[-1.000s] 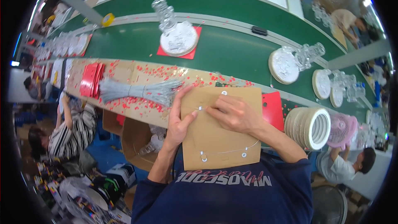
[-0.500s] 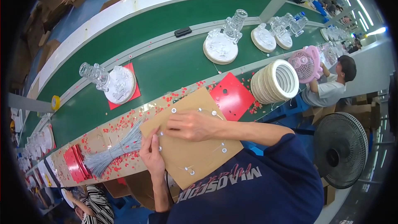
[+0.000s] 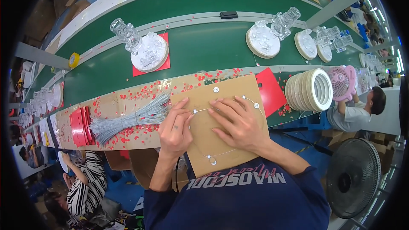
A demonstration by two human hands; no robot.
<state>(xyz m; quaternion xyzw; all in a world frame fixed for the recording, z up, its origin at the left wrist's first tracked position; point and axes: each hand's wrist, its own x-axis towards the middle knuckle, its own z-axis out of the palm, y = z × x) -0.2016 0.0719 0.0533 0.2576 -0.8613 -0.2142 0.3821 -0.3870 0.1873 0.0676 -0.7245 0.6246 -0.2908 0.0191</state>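
Observation:
A brown cardboard sheet lies tilted against my front and the table edge. Thin wire runs across it, with small metal clips and white round washers at several spots. My left hand is closed at the sheet's left edge, beside one clip; what its fingers hold is hidden. Spread over the upper middle of the sheet is my right hand, its fingers apart and its fingertips touching the wire. Near the lower edge sits another clip with a ring.
Left of the sheet lie a tied bundle of grey wires and red cards. A stack of white rings stands right, by a red sheet. Clear glass pieces on round bases line the green belt. Co-workers sit on both sides.
My right hand has gone from bunched fingers to spread ones on the sheet. My left fingers have moved onto its left edge. The whole view has turned, shifting the surroundings.

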